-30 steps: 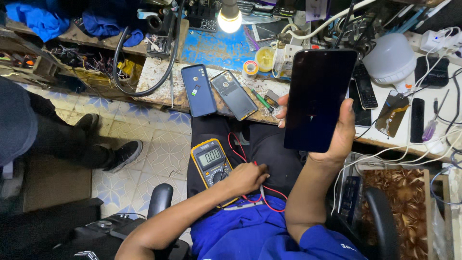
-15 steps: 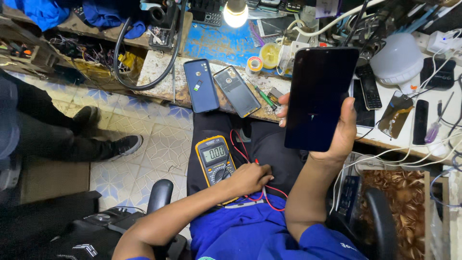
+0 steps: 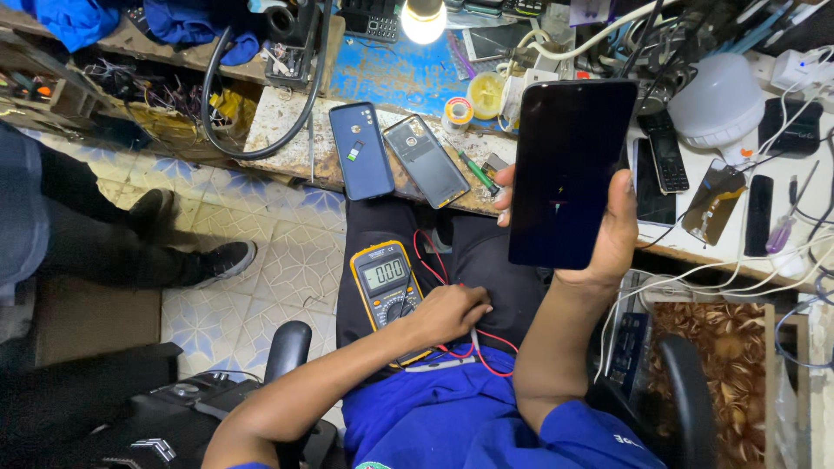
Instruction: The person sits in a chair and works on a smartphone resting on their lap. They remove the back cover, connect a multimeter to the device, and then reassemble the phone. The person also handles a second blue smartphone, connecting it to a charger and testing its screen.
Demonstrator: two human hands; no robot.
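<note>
The right hand (image 3: pixel 608 239) holds a black smartphone (image 3: pixel 569 169) upright, screen toward the camera. The grip is closed on the phone's lower right edge, thumb along the side, fingertips showing at the left edge. The screen is dark except for a small faint mark near its centre.

All places below are given relative to this smartphone.

The left hand (image 3: pixel 452 313) lies below and to the left of it, resting in the lap. Its grip is curled over red and black test leads (image 3: pixel 486 352); whether the fingers actually pinch a lead cannot be told. Just left of that hand, a yellow-cased digital multimeter (image 3: pixel 389 291) lies on the thigh, display facing up and lit with digits.

To the left of the smartphone, on the worn surface (image 3: pixel 287 139), lie two further phones side by side: a blue phone (image 3: pixel 360 150), back upward, and a grey back cover (image 3: pixel 426 161) tilted beside it. A roll of solder (image 3: pixel 458 113) and a green-handled screwdriver (image 3: pixel 473 169) lie between them and the smartphone.

Above, a lit bulb (image 3: pixel 423 17) hangs over the surface. To the right stand a white dome lamp (image 3: pixel 717 100) and several dark handsets (image 3: pixel 665 156) among white cables.

Far left, another person's legs and black shoes (image 3: pixel 221 259) rest on the tiled floor (image 3: pixel 287 252).
</note>
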